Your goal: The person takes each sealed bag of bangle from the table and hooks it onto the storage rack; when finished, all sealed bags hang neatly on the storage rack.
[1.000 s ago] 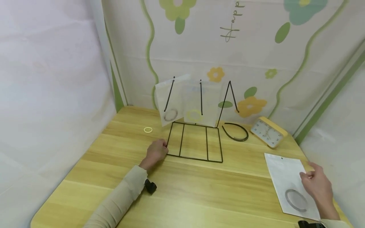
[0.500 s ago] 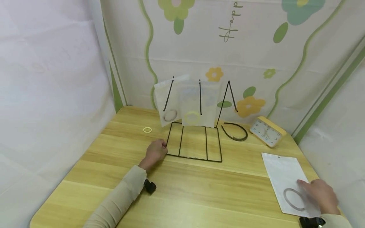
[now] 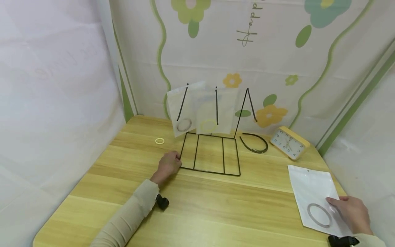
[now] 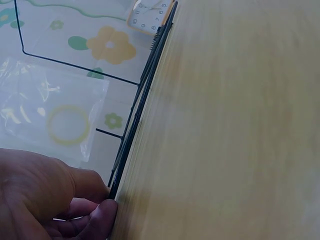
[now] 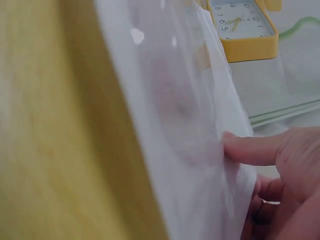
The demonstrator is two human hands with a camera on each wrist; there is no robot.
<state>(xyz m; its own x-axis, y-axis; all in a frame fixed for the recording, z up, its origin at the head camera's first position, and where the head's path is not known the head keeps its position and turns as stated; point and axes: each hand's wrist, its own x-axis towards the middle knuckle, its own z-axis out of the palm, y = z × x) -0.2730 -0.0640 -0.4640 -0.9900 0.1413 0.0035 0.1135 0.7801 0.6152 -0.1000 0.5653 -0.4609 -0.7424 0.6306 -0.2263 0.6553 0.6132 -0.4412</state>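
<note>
My left hand (image 3: 169, 164) pinches the front left corner of a black wire display rack (image 3: 208, 171) that stands on the table. Two clear-and-white plastic bags hang from its hooks: the left bag (image 3: 179, 106) shows a greyish ring, and the middle bag (image 3: 226, 109) a yellow ring. The right hook (image 3: 252, 105) carries nothing. At the right of the table my right hand (image 3: 353, 212) holds a white plastic bag (image 3: 302, 188) by its right edge, thumb on top. Through its front a greyish-pink ring (image 3: 309, 213) shows.
A small pale yellow ring (image 3: 155, 141) lies left of the rack. Right of the rack lies a black toothed headband (image 3: 266, 141), with a yellow alarm clock (image 3: 290, 144) beyond it. A flowered curtain (image 3: 139, 44) hangs behind the wooden table (image 3: 216, 212).
My right hand has shifted its hold lower along the bag's right edge, and the bag has moved slightly. The middle hanging bag has swung. My left hand stays at the rack's corner.
</note>
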